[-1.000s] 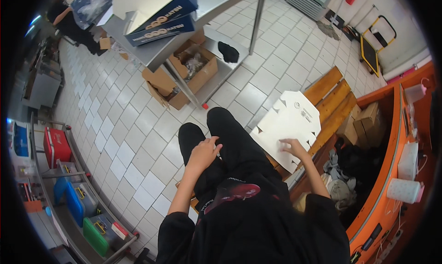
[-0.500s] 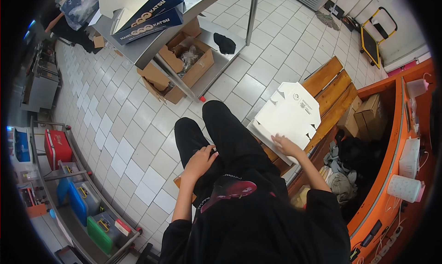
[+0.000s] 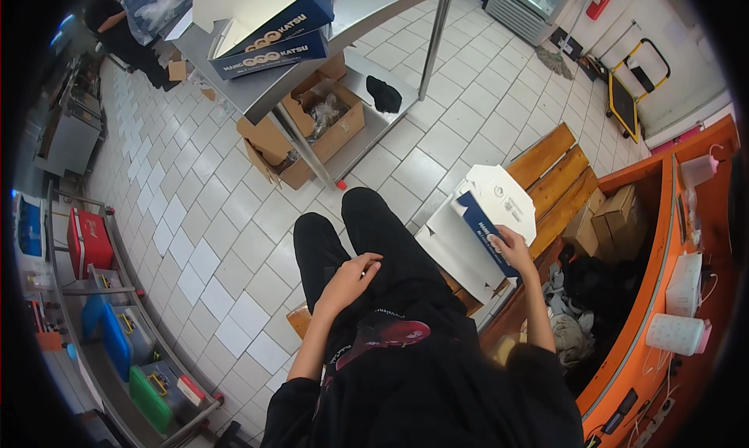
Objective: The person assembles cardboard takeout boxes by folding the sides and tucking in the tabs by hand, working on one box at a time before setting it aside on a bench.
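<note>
Beside my right thigh, white flat-folded cardboard boxes (image 3: 445,249) lie on a wooden bench (image 3: 555,167). The top cardboard box (image 3: 507,202) has its near side raised, so a dark blue printed panel (image 3: 480,228) faces my legs. My right hand (image 3: 515,251) is closed on the edge of that panel; some of its fingertips are hidden behind the card. My left hand (image 3: 349,282) rests on my black trousers (image 3: 390,237), its fingers loosely stretched and nothing in them.
Ahead stands a steel table (image 3: 359,26) with blue-and-white boxes (image 3: 269,54) on top. An open brown carton (image 3: 335,120) sits on its lower shelf. To the right is an orange cabinet (image 3: 640,300); a rack with colored bins (image 3: 125,343) stands left. Another person (image 3: 129,42) is far left.
My right hand has closed on the top box and raised its near side, bringing the blue panel into view. My left hand has shifted slightly on my lap.
</note>
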The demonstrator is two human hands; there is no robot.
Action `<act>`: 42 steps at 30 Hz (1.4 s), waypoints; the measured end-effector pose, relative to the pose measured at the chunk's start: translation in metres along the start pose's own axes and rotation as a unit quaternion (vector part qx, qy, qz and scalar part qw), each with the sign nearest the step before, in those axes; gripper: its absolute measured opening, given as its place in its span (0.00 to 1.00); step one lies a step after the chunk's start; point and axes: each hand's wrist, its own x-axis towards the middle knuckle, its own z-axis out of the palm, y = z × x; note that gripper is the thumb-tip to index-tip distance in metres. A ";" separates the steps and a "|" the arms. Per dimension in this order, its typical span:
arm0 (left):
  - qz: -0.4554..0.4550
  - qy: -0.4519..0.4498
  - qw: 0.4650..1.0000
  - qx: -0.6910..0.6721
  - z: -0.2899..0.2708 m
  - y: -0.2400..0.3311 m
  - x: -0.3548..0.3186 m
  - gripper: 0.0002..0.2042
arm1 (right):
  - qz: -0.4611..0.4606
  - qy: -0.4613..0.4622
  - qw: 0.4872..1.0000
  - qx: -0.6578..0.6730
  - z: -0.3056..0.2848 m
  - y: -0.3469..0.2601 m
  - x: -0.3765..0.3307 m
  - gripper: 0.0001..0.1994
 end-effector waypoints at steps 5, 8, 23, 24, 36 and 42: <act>0.002 -0.051 0.858 -0.512 0.031 -0.002 0.032 0.21 | -0.090 0.006 0.955 -0.284 -0.009 -0.164 -0.031 0.24; -0.040 -0.083 0.749 -0.657 0.053 -0.005 0.060 0.24 | -0.098 -0.060 0.952 -0.284 0.018 -0.165 -0.050 0.29; -0.085 -0.069 0.706 -0.700 0.053 -0.014 0.039 0.37 | -0.178 -0.220 0.908 -0.310 0.083 -0.203 -0.059 0.28; -0.078 -0.077 0.692 -0.713 0.053 -0.018 0.039 0.37 | -0.220 -0.215 0.892 -0.331 0.087 -0.204 -0.056 0.27; 0.104 -0.021 0.631 -0.768 0.047 -0.028 0.018 0.50 | -0.359 -0.192 0.908 -0.104 0.089 -0.208 -0.031 0.29; -0.024 0.068 0.662 -0.746 0.038 -0.029 0.026 0.24 | -0.454 -0.213 0.854 -0.141 0.109 -0.206 -0.028 0.20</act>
